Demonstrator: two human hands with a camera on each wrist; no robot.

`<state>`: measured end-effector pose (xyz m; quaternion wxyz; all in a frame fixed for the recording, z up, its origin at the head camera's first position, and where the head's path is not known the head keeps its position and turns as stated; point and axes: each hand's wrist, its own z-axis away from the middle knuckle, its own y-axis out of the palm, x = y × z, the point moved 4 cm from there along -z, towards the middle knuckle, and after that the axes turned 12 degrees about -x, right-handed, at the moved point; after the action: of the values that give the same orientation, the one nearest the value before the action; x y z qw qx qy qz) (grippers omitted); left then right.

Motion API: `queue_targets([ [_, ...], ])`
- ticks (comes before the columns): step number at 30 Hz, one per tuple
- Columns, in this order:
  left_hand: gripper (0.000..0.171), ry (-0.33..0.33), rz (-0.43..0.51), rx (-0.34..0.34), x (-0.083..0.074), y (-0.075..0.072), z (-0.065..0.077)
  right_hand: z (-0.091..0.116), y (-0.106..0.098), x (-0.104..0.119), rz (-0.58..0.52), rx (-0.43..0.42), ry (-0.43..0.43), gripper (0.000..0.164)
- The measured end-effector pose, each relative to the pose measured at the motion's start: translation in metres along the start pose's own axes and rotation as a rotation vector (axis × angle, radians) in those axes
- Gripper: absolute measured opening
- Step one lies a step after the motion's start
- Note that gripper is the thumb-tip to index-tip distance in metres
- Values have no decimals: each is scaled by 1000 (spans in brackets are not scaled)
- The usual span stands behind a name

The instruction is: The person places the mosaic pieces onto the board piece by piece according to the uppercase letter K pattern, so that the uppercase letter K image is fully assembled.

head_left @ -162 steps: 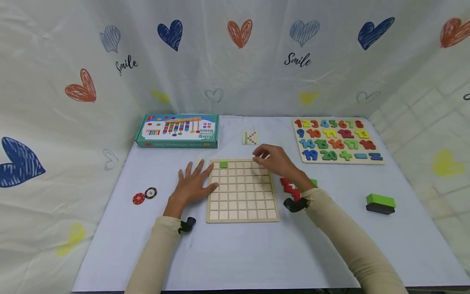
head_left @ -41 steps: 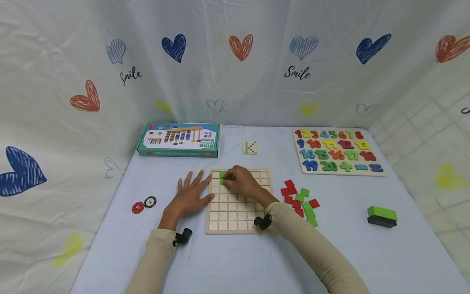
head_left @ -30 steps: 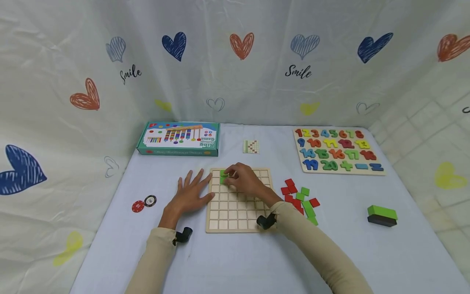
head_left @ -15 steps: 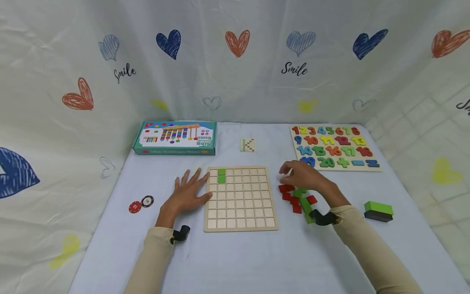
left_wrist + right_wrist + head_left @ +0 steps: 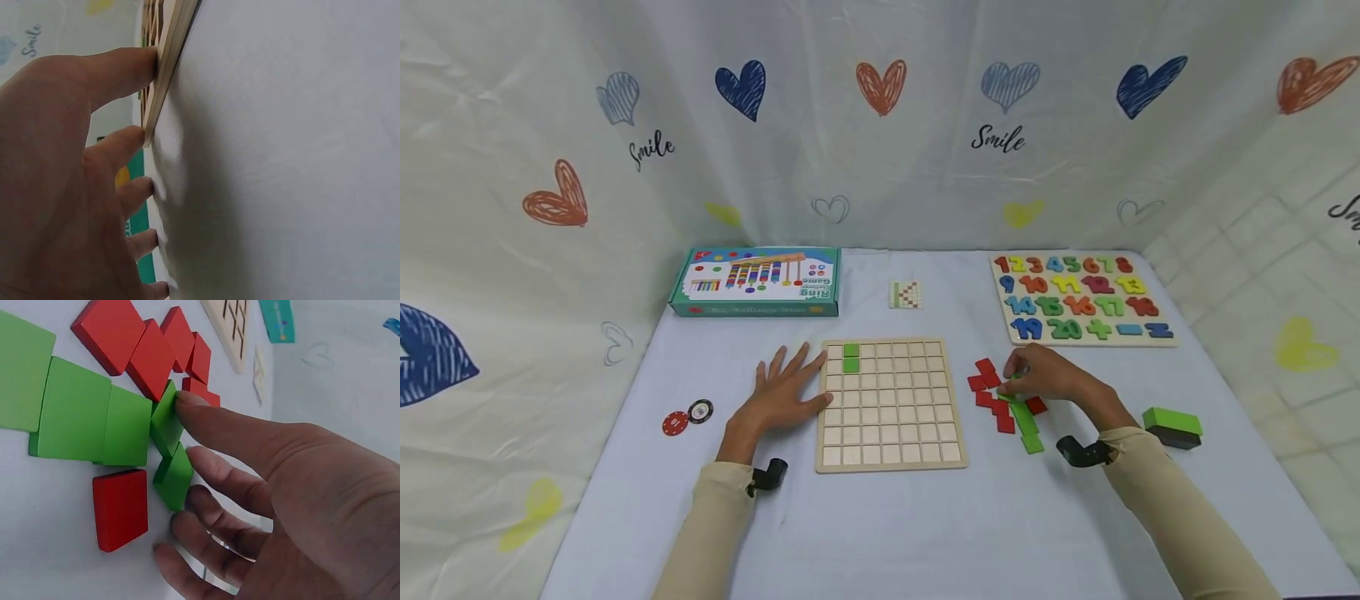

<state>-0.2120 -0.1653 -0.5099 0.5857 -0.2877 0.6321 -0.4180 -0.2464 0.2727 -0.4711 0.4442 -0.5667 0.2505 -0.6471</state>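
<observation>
The left hand [image 5: 782, 408] lies spread at the left edge of a wooden grid board [image 5: 891, 462], its thumb and index finger on the frame in the left wrist view. Two green square tiles [image 5: 851, 357] sit one below the other in the board's upper-left cells. To the right of the board the right hand [image 5: 1047, 375] is over a loose pile of tiles. Its thumb touches a green tile [image 5: 167, 419] in the right wrist view, and its fingertips are close by another green tile [image 5: 174, 478]. Several red tiles [image 5: 109, 334] lie around them.
A pattern card [image 5: 906, 295] lies behind the board. At the back stand a game box [image 5: 754, 308] on the left and a number puzzle [image 5: 1086, 342] on the right. Poker chips [image 5: 675, 423] lie left, a green-and-black block [image 5: 1172, 422] right.
The second green tile is now in the board below the first. The right hand has left the board, moving right to the tile pile. The left hand has kept its place.
</observation>
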Motion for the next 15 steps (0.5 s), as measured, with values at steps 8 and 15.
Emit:
queue_targets([
  [8, 80, 1, 0, 10, 0, 0, 0, 6, -10, -10, 38, 2, 55, 53],
  [15, 81, 10, 7, -10, 5, 4, -2, 12, -10, -17, 3, 23, 68, 43],
])
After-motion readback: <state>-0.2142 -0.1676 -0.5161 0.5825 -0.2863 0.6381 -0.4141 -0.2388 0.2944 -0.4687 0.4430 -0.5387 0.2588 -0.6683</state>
